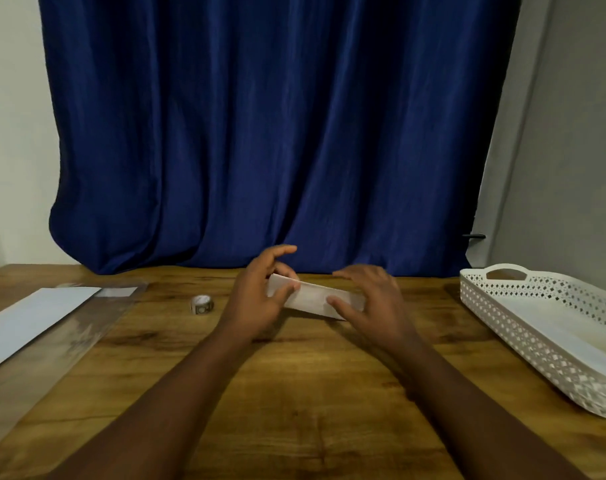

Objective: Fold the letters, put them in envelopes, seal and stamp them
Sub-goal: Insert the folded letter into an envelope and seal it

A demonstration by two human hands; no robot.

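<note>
A white envelope (312, 298) is held just above the middle of the wooden table (294, 393). My left hand (260, 303) pinches its left end between thumb and fingers, the index finger raised. My right hand (370, 303) holds the right end, thumb on the near face and fingers curved over the top. A small roll of stamps (201, 304) stands on the table to the left of my left hand. A white sheet of paper (35, 318) lies at the far left on a clear plastic sleeve (69, 344).
A white perforated basket (543, 337) with handles sits at the right edge of the table, with a pale flat item inside. A dark blue curtain (277, 133) hangs behind the table's far edge.
</note>
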